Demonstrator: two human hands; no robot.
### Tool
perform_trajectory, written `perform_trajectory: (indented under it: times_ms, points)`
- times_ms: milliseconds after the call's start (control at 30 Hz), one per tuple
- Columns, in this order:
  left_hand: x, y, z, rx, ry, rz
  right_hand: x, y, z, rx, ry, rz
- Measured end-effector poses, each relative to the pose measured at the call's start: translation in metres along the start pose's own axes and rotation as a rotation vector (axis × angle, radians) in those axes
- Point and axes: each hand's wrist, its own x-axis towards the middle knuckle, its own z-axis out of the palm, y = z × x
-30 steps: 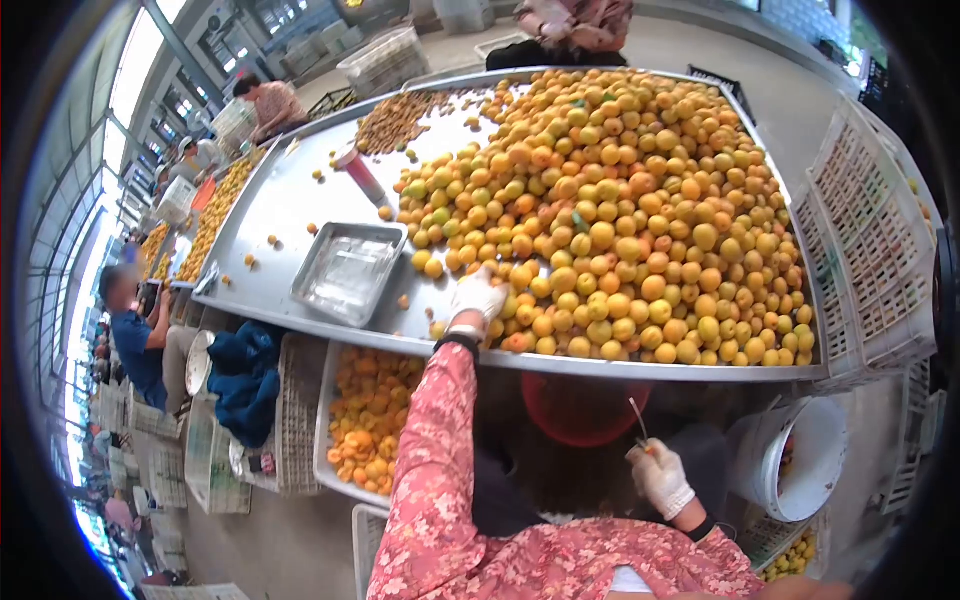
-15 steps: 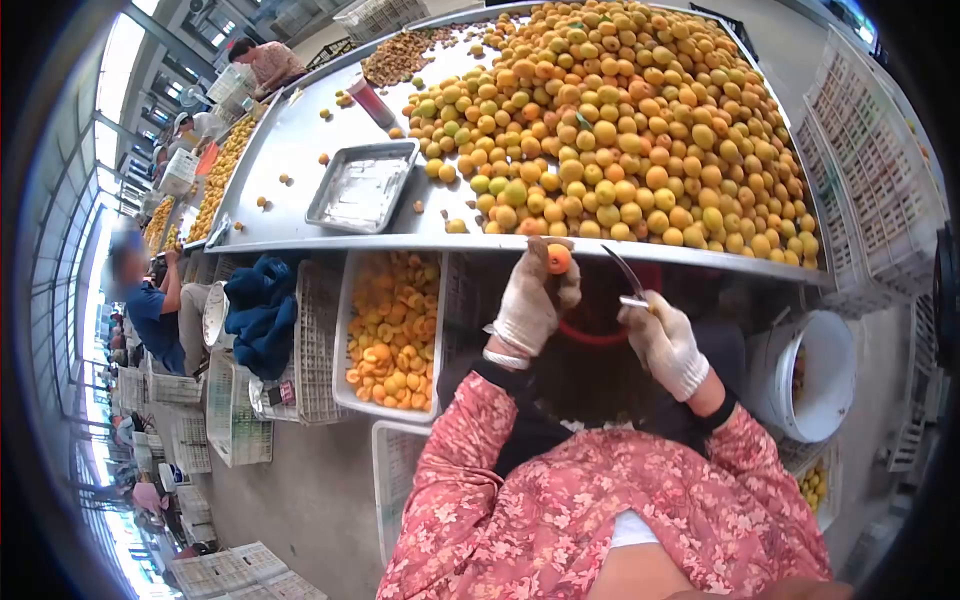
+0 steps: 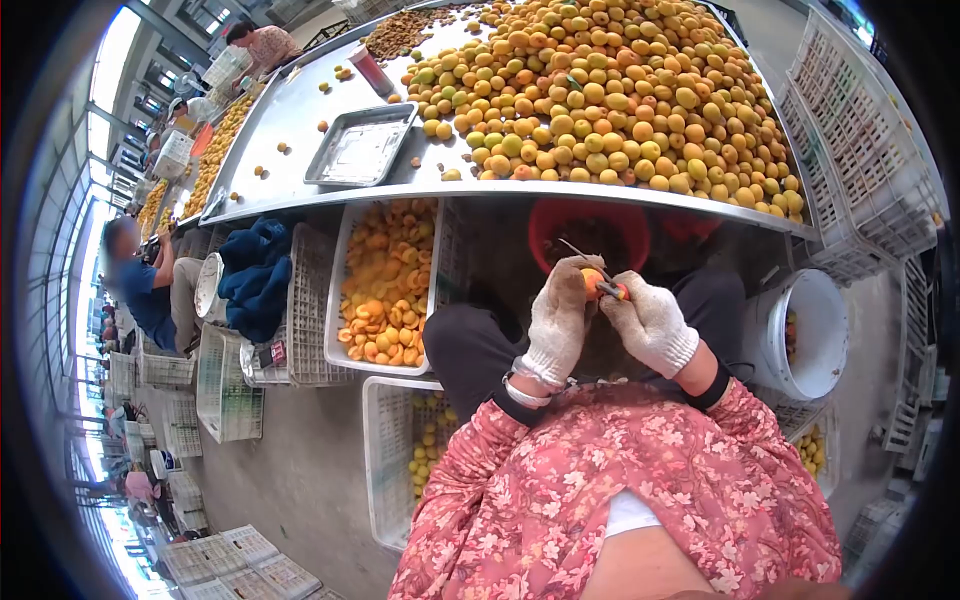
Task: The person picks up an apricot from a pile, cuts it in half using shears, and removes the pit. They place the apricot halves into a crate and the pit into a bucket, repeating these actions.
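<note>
My left hand (image 3: 558, 325), in a soiled white glove, is closed around an orange fruit (image 3: 591, 284). Pressed close beside it, my right hand (image 3: 648, 322), gloved too, grips a knife (image 3: 586, 256) whose blade lies at the fruit and points up and left. Both hands are over my lap, in front of the metal table's edge. Under the table, just beyond the hands, is a red basin (image 3: 632, 232) with dark contents. A white crate (image 3: 334, 300) of halved orange fruit stands to the left of my left hand.
A large pile of fruit (image 3: 620, 100) covers the metal table (image 3: 285, 187), which also holds a metal tray (image 3: 322, 160) and a red cup (image 3: 371, 72). At right are a white bucket (image 3: 835, 340) and stacked crates (image 3: 850, 130). A seated person (image 3: 150, 290) is at left.
Both hands have come down from the table edge toward my lap and closer together. The knife, apart from the fruit earlier, is now at it. The view has shifted, showing more of the basin.
</note>
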Motion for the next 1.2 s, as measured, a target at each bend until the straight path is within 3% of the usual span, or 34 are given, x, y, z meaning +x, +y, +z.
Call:
perform_trajectory:
  times_ms: [167, 367, 467, 533, 567, 667, 700, 733, 767, 800, 867, 933, 967, 1067, 1133, 1200]
  points:
    - [-0.008, -0.016, 0.003, 0.006, 0.059, 0.117, -0.016, 0.006, 0.005, 0.050, -0.064, 0.063]
    - [-0.017, -0.019, 0.008, 0.144, 0.086, 0.214, -0.023, 0.026, 0.023, -0.031, 0.009, 0.004]
    - [-0.019, -0.026, 0.003, 0.179, 0.088, 0.101, -0.024, 0.023, 0.030, 0.236, 0.082, 0.011]
    - [-0.013, -0.035, -0.001, 0.107, 0.043, 0.157, -0.024, 0.013, 0.021, 0.843, -0.155, 0.749]
    - [-0.011, -0.030, -0.001, 0.109, 0.046, 0.159, -0.024, 0.006, 0.016, 0.845, -0.160, 0.747]
    - [-0.015, -0.016, 0.006, -0.029, -0.014, 0.050, -0.033, -0.016, 0.005, 1.305, -0.540, 0.696]
    - [-0.016, -0.010, 0.011, -0.290, -0.002, -0.120, -0.035, -0.008, 0.007, 1.385, -0.505, 0.686]
    - [-0.015, -0.007, 0.013, -0.550, 0.007, -0.289, -0.031, -0.013, 0.002, 1.352, -0.355, 0.622]
    - [-0.014, -0.011, 0.001, -0.597, -0.081, -0.331, -0.029, -0.015, -0.003, 1.139, -0.253, 0.598]
    - [-0.013, -0.014, 0.003, -0.595, -0.079, -0.328, -0.029, -0.015, -0.008, 0.930, -0.153, 0.572]
    - [-0.012, -0.016, 0.012, -0.808, -0.046, -0.228, -0.035, -0.004, -0.009, 0.937, -0.184, 0.584]
    - [-0.011, -0.027, 0.008, -0.731, -0.085, -0.169, -0.041, 0.005, 0.005, 0.765, -0.036, 0.449]
    - [-0.011, -0.027, 0.011, -0.768, -0.061, -0.171, -0.043, 0.004, 0.003, 0.701, -0.092, 0.504]
    - [-0.011, -0.027, 0.012, -0.805, -0.063, -0.148, -0.045, 0.004, 0.005, 0.313, -0.137, 0.251]
    - [-0.011, -0.027, 0.012, -0.803, -0.084, -0.121, -0.046, 0.005, 0.006, 0.286, -0.140, 0.238]
    - [-0.009, -0.025, 0.013, -0.761, -0.028, -0.052, -0.046, 0.005, 0.007, 0.414, -0.103, 0.388]
